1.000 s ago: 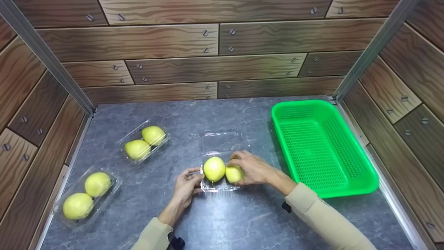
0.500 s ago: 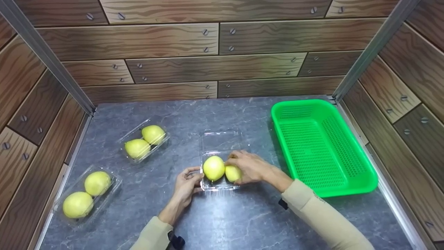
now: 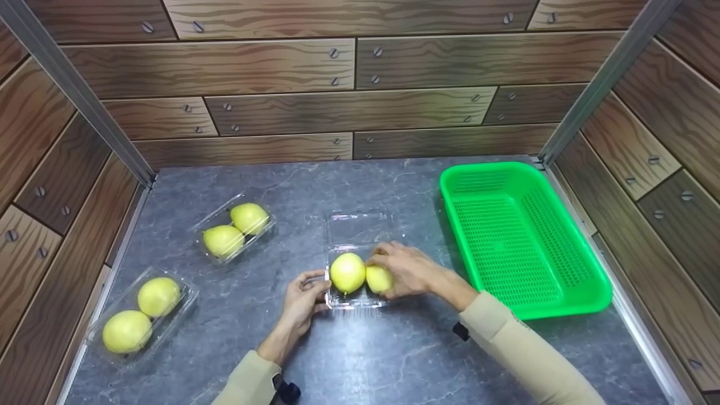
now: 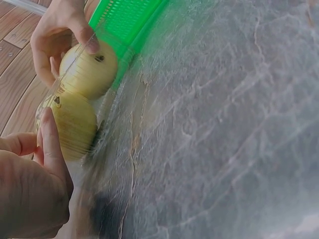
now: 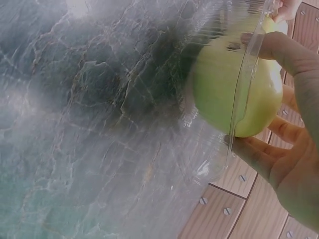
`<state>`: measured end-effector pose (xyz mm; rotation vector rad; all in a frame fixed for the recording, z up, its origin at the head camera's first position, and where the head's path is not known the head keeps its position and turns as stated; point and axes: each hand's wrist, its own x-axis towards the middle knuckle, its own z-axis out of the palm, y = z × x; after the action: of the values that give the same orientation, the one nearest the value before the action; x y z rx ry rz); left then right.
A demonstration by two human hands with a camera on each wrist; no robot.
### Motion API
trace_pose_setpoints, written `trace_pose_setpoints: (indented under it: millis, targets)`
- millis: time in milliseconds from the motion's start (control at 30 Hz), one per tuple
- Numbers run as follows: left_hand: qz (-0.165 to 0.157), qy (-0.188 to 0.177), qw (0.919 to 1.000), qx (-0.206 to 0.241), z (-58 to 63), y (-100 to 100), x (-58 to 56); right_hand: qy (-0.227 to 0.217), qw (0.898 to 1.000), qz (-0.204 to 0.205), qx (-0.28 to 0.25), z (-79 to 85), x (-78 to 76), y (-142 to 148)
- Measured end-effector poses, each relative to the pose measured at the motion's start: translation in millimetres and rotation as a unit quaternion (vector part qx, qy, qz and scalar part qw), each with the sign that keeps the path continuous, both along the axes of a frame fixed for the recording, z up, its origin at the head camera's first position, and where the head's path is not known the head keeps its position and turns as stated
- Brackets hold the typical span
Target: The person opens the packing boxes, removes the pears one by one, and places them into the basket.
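Observation:
A clear plastic clamshell box (image 3: 360, 306) sits mid-table, its lid (image 3: 360, 228) laid back on the far side. Two yellow-green pears lie side by side in its base: a left pear (image 3: 347, 273) and a right pear (image 3: 378, 279). My left hand (image 3: 301, 301) pinches the box's left wall between thumb and fingers. My right hand (image 3: 410, 270) grips the right pear, fingers spread round it; in the right wrist view the thumb (image 5: 279, 47) and fingers reach over the box's rim (image 5: 241, 89). The palm partly covers that pear in the head view.
To the right stands a green perforated plastic basket (image 3: 506, 242) with nothing in it. Two closed clear boxes, each with two pears, lie at the left: one farther back (image 3: 233, 233), one nearer (image 3: 140, 318). Wood-patterned walls (image 3: 354, 112) enclose the grey marbled table.
Almost nothing differs. The right hand and its pear shift very slightly left against one second ago; the left hand keeps its place at the box.

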<state>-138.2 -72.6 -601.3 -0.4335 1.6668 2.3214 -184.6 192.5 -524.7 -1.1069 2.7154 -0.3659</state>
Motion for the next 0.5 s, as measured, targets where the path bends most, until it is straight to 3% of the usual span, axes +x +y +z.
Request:
trace_pose_setpoints:
  millis: [200,500]
  targets:
    - [0.001,0.002,1.0000,-0.003,-0.8,0,0.3,0.017,0.999,-0.005,-0.034,9.1,2.6,6]
    - [0.005,0.001,1.0000,0.000,-1.8,1,-0.5,0.052,0.998,-0.009,-0.042,31.3,8.1,19]
